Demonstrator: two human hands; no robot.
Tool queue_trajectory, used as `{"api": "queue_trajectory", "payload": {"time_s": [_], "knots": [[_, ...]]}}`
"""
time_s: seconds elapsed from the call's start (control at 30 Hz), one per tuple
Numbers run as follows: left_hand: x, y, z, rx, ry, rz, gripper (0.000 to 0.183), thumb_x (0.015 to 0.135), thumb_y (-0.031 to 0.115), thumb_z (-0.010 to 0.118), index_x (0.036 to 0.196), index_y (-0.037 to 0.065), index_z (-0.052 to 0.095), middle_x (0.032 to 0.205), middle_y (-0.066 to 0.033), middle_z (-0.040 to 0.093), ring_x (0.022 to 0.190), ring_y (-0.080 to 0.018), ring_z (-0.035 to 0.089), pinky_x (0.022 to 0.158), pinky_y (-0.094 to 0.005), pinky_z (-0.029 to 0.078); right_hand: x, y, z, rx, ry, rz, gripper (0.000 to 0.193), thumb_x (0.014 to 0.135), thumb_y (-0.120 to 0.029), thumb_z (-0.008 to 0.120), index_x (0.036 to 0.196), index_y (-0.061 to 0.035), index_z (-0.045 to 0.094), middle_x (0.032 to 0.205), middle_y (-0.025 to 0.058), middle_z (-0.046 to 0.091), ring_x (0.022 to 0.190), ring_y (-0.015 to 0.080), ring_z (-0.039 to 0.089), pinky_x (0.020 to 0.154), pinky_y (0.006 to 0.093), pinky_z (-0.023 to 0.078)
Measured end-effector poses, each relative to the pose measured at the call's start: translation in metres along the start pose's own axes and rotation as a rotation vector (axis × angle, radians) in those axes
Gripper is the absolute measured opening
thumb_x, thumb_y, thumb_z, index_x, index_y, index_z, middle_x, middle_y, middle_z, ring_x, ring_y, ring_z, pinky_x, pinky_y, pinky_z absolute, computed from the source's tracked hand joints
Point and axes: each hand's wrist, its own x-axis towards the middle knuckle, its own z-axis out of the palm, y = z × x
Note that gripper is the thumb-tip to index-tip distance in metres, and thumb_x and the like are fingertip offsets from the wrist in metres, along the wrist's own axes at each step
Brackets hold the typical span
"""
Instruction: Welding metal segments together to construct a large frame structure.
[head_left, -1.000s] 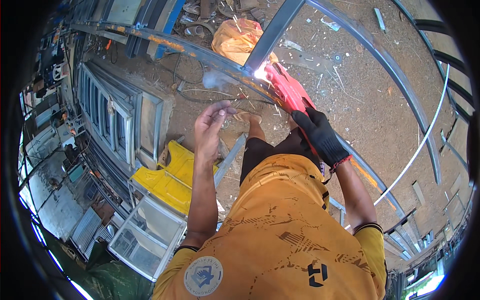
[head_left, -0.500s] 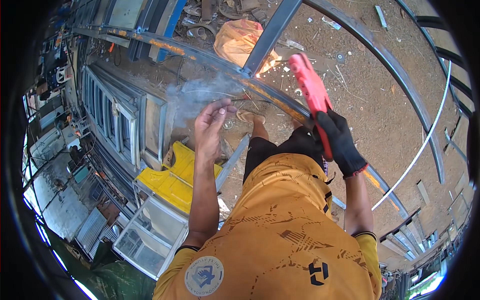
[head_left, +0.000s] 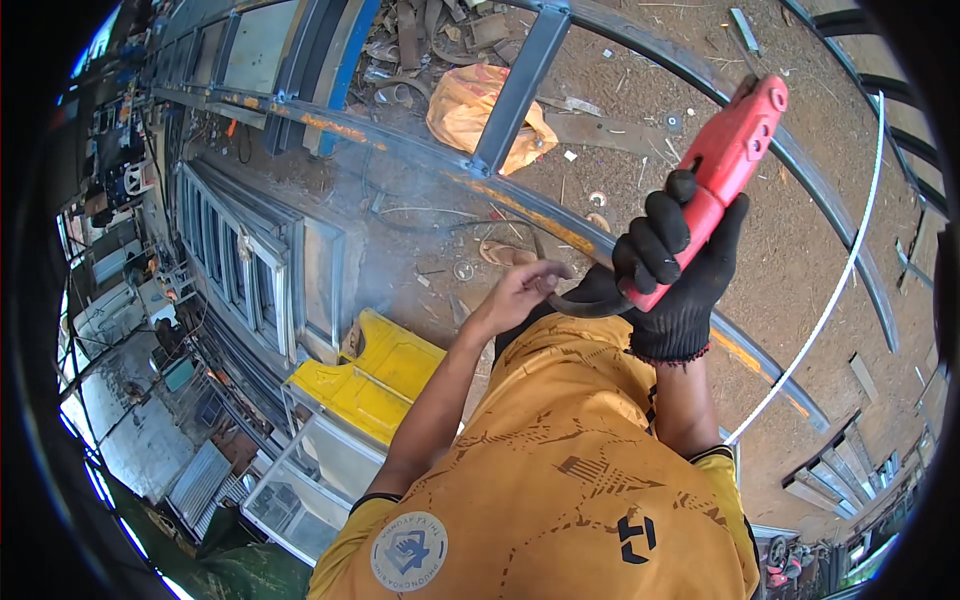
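Observation:
My right hand [head_left: 678, 275], in a black glove, grips a red welding electrode holder [head_left: 732, 148] and holds it raised, tip pointing up and right, above the curved steel frame [head_left: 530, 212]. A black cable [head_left: 590, 306] loops from the holder's lower end. My bare left hand [head_left: 518, 295] is curled with its fingertips pinched on the end of that loop, just left of the glove. Thin smoke hangs over the ground left of the frame. My yellow shirt fills the lower middle.
A blue-grey steel bar [head_left: 522, 78] crosses the frame, beside an orange sack [head_left: 468, 108]. Grey window frames [head_left: 245, 262] and a yellow plastic container [head_left: 388, 368] lie at left. A thin white rod [head_left: 842, 275] curves at right. Scrap metal litters the dirt ground.
The bright arc and sparks at the frame have stopped. My right hand has lifted the red holder up and away. My left hand has closed and moved right, to the cable.

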Motion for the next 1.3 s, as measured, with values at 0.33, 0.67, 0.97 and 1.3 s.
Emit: {"api": "queue_trajectory", "payload": {"time_s": [0.33,0.67,0.97,1.3], "knots": [[0.014,0.028,0.017,0.037,-0.232,0.303,0.047,0.097,0.035,0.063,0.13,0.002,0.057,0.119,-0.0085,0.065,0.107,-0.0185,0.061,0.094,-0.0308,0.047,-0.006,-0.137,0.117,-0.417,-0.419,-0.364,0.043,0.094,-0.04,0.063,0.115,-0.0047,0.051,0.08,0.0004,0.055,0.061,0.0113,0.056,0.056,0.0289,0.049],[-0.004,0.011,0.002,0.679,0.146,0.353,0.028,0.087,0.025,0.071,0.095,-0.001,0.066,0.083,-0.0168,0.065,0.08,-0.0329,0.066,0.077,-0.0427,0.05,0.011,-0.181,0.169,-1.492,0.09,-0.604,0.036,0.09,-0.024,0.065,0.116,0.001,0.059,0.066,0.005,0.058,0.05,0.0183,0.055,0.054,0.0261,0.045],[-0.015,0.055,0.09,0.489,0.032,0.273,0.028,0.088,0.03,0.069,0.09,0.002,0.066,0.078,-0.0185,0.064,0.076,-0.0366,0.065,0.066,-0.0453,0.048,0.11,-0.148,0.048,-3.036,-0.599,-0.003,0.031,0.08,-0.041,0.076,0.093,-0.0124,0.073,0.073,0.0157,0.067,0.065,0.0367,0.065,0.059,0.0423,0.053],[0.01,0.062,0.115,0.413,0.029,0.201,0.032,0.092,0.034,0.065,0.094,0.002,0.066,0.078,-0.0193,0.065,0.08,-0.0385,0.066,0.069,-0.0464,0.049,0.163,-0.162,0.003,-3.123,-0.771,0.016,0.031,0.082,-0.045,0.072,0.088,-0.015,0.073,0.077,0.0137,0.069,0.068,0.0358,0.067,0.061,0.0463,0.054]]}}
